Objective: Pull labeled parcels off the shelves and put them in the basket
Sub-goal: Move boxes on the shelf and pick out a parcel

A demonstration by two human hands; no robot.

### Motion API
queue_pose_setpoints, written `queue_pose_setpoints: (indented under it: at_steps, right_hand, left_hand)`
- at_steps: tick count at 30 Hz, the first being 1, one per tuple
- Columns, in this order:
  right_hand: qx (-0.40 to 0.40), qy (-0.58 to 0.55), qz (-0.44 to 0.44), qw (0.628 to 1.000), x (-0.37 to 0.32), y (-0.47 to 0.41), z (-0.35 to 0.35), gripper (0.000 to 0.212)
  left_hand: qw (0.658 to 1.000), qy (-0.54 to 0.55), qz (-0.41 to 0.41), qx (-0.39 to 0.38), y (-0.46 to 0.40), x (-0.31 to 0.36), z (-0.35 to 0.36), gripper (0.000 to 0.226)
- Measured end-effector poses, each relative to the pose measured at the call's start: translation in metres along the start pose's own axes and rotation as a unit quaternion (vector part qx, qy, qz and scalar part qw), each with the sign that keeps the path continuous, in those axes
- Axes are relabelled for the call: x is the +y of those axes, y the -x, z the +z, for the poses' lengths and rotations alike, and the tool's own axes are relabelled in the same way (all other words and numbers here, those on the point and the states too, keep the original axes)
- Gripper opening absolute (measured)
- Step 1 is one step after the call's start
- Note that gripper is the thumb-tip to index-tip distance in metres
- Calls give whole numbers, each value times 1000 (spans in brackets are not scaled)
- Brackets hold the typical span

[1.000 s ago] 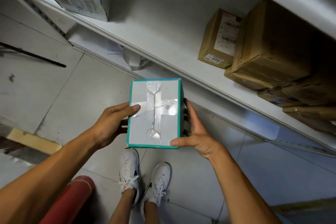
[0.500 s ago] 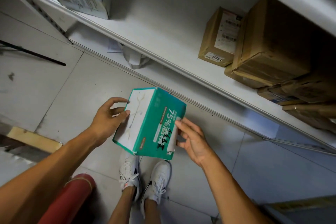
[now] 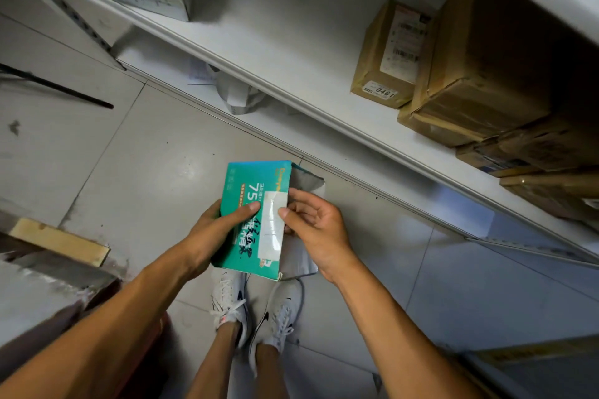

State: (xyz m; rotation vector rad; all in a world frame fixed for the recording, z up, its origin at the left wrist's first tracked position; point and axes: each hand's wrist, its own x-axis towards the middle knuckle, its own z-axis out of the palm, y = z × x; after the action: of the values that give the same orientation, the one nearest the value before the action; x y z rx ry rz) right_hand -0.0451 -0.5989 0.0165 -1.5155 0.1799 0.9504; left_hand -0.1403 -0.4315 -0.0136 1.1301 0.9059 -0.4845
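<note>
Grey tiled floor (image 3: 136, 152) beside white shelf (image 3: 291, 52), brown labelled parcels (image 3: 453, 74) on shelf at right, teal box (image 3: 246, 236) held over the person's shoes, left hand (image 3: 217, 230) fingers clamped on its face, right hand (image 3: 314, 227) fingers pinching its taped edge.

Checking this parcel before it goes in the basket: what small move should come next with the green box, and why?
Probably keep turning the green box to find its label. Both the left hand and the right hand grip it, only a taped printed face shows, and no basket is in view.
</note>
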Motion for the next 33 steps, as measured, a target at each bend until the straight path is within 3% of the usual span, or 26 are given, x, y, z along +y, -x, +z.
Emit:
queue_pose_setpoints:
  at_steps: [6, 9, 14, 18, 21, 23, 25, 28, 30, 33]
  right_hand:
    - [19, 32, 26, 999, 9, 9, -5, 19]
    - [36, 15, 22, 999, 18, 16, 3, 22]
    - [32, -34, 15, 999, 21, 19, 12, 33]
    - [-18, 8, -1, 1000, 13, 17, 6, 36]
    - [94, 118, -84, 985, 6, 6, -4, 34]
    - [226, 159, -108, 955, 6, -3, -14, 27]
    - [262, 135, 2, 956, 4, -10, -24, 42]
    - [164, -48, 238, 956, -6, -16, -41, 67]
    - [132, -62, 275, 950, -5, -16, -53, 58]
    - [91, -50, 233, 967, 3, -12, -66, 28]
  left_hand:
    - [983, -143, 15, 110, 6, 5, 8, 73]
    - [981, -175, 39, 69, 8, 6, 10, 98]
    - [984, -164, 62, -43, 13, 6, 15, 111]
    - [994, -100, 42, -25, 16, -7, 13, 91]
    - [998, -53, 24, -14, 17, -13, 10, 88]
    - [999, -43, 12, -29, 16, -18, 7, 114]
    - [996, -67, 13, -59, 17, -21, 5, 141]
    - [983, -128, 53, -117, 16, -19, 9, 147]
    - [969, -174, 86, -150, 13, -14, 11, 149]
    - [955, -217, 128, -159, 7, -7, 4, 153]
